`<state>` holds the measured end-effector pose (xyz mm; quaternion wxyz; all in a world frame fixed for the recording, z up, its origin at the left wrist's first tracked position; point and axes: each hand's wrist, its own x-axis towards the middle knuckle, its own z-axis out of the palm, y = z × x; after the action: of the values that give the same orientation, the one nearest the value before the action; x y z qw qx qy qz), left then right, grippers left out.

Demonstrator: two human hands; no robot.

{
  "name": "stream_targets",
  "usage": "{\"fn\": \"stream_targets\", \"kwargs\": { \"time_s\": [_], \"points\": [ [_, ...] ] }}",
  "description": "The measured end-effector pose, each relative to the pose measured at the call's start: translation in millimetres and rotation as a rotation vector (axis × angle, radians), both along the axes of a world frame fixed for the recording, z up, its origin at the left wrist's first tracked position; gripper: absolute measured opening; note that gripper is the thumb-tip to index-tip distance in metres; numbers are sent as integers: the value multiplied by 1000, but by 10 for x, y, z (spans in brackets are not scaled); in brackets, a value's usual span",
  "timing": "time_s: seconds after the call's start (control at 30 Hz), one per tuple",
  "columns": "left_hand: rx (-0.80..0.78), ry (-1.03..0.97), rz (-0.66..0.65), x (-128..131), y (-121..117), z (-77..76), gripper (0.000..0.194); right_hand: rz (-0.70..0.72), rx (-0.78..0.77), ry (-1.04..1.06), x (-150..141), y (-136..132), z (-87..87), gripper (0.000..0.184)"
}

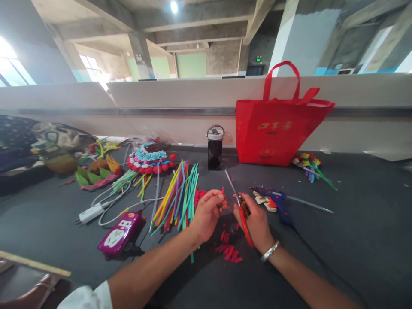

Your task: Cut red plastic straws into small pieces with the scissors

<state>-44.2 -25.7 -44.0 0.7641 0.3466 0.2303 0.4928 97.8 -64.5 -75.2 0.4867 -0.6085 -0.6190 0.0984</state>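
My left hand (207, 214) pinches a small red piece (223, 192), fuzzy-looking, at its fingertips; its exact kind is too small to tell. In my right hand (257, 223) is a pair of scissors (245, 229) with red handles, blades pointing up and away. The blade tips stand a little right of the red piece, apart from it. Beneath the hands lies a loose heap of red cut pieces (230, 252) on the dark table. More red material (199, 196) shows partly behind my left hand, beside a fan of coloured pipe cleaners (177, 193).
A blue glue gun (280, 206) with a cord lies right of my right hand. Ahead stand a phone (215, 155) against a lidded cup and a red bag (273, 133). On the left are a purple power strip (120, 234), a white charger (92, 213) and a decorated wreath (149, 159).
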Motion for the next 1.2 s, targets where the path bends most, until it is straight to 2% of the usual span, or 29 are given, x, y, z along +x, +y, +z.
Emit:
{"fn": "stream_targets", "kwargs": {
  "time_s": [0.13, 0.37, 0.57, 0.77, 0.93, 1.0, 1.1, 1.2],
  "points": [
    [5, 1, -66, 2, 19, -18, 10, 18, 69, 149, 21, -2, 50, 27],
    [-41, 61, -265, -20, 15, -75, 4, 145, 115, 332, -31, -57, 98, 39],
    [-63, 148, -350, -26, 8, -71, 7, 107, 114, 277, 0, -53, 187, 27],
    [-24, 203, -282, -32, 18, -69, 10, 63, 118, 194, 4, -52, 252, 23],
    [242, 423, -49, -22, 15, -50, 12, 45, 125, 223, 11, -19, 228, 26],
    [361, 499, 2, -23, 15, -37, 12, 47, 118, 239, 20, 3, 204, 25],
    [480, 594, 10, -25, 20, -39, 9, 48, 99, 221, 24, 29, 163, 24],
    [470, 653, -28, -21, 25, -72, 7, 32, 118, 179, 8, 29, 132, 23]
  ]
}}
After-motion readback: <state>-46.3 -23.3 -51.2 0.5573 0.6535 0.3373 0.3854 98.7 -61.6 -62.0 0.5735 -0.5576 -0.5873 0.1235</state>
